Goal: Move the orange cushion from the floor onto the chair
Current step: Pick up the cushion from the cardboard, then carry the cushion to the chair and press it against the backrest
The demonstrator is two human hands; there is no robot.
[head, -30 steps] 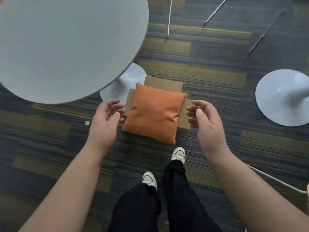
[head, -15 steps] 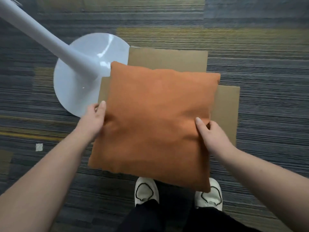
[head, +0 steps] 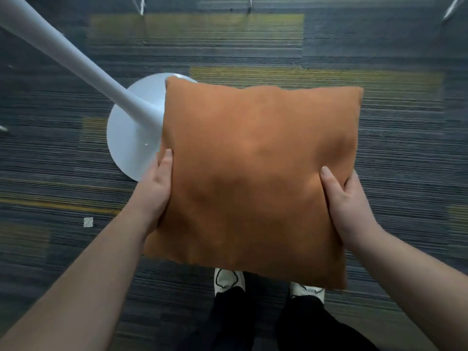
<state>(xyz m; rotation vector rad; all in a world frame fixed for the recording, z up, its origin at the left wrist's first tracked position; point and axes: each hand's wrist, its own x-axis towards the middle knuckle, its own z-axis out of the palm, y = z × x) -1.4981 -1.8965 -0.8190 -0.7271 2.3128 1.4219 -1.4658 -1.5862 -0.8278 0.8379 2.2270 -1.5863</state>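
Note:
The orange cushion (head: 253, 173) fills the middle of the head view, held flat above the carpet and hiding the cardboard it lay on. My left hand (head: 158, 188) grips its left edge, thumb on top. My right hand (head: 344, 198) grips its right edge, thumb pressed into the fabric. Fingers of both hands are hidden under the cushion. No chair seat shows in this view.
A white table pedestal (head: 76, 64) slants down to its round white base (head: 129, 138), just left of the cushion. My white shoes (head: 228, 279) stand below the cushion's near edge. Thin metal legs (head: 140, 6) show at the top. Striped grey and yellow carpet (head: 392, 148) surrounds everything.
Both hands went from open beside the cushion to gripping its edges. The cushion has risen off the cardboard toward the camera and now covers it.

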